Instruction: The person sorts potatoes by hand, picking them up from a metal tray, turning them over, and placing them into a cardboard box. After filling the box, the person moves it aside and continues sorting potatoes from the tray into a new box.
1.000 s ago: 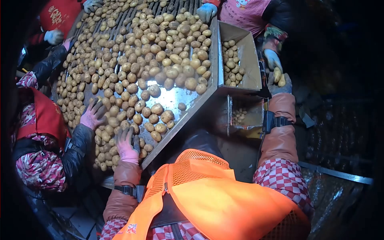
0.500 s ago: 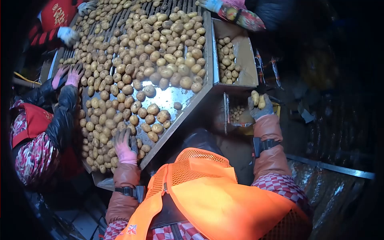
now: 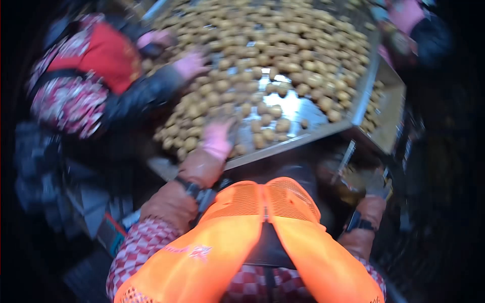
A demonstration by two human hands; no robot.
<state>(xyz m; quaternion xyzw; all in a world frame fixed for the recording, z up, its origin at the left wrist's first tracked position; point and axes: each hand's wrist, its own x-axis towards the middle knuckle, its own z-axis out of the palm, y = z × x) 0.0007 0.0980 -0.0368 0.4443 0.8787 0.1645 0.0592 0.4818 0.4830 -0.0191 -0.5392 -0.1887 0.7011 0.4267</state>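
Note:
Everything is smeared by motion. My left hand (image 3: 220, 135), in a pink and grey glove, lies on the potatoes (image 3: 298, 63) at the near corner of the sorting table (image 3: 290, 105), its fingers seemingly stretched out over them. Low on the right, my right hand (image 3: 379, 185), in a dark grey glove, is beside a small compartment (image 3: 353, 177) below the table's edge. Its fingers are too blurred to show whether anything is in them.
A co-worker in a red apron (image 3: 113, 58) stands at the left, with pink-gloved hands on the potatoes. Another person's sleeve (image 3: 429, 38) is at the upper right. A cardboard box (image 3: 391, 113) holding potatoes stands against the table's right side.
The camera view has swung, shifting the table up and right. My right hand, which held two potatoes, is now lower beside the compartment; no potatoes can be made out in it.

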